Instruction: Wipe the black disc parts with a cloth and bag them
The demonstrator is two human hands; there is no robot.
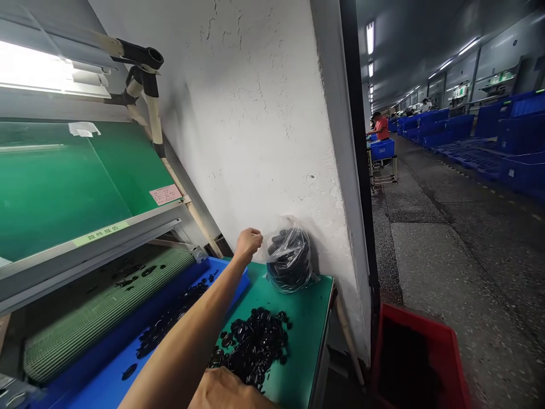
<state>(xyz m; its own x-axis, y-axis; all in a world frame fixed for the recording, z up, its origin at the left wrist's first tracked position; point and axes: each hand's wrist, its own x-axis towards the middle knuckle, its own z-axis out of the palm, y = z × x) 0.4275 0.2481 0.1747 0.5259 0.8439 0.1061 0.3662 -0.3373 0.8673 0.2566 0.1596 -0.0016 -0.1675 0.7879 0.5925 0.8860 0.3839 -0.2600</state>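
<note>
My left hand point(249, 243) is stretched out beside a clear plastic bag point(290, 260) full of black round parts, its fingers pinched at the bag's thin left edge. The bag stands on the green tabletop point(304, 326) against the wall. My right hand point(227, 391) is low at the front edge of a loose pile of shiny black parts point(258, 341). Its fingers are mostly hidden by my left forearm and the pile, so its grip cannot be made out.
To the left, a blue tray point(104, 372) with scattered black parts lies below a green conveyor belt point(106, 307). A red bin point(453, 346) is on the floor at right. Beyond the wall, a person in a red top point(382, 128) stands near a blue crate point(382, 149).
</note>
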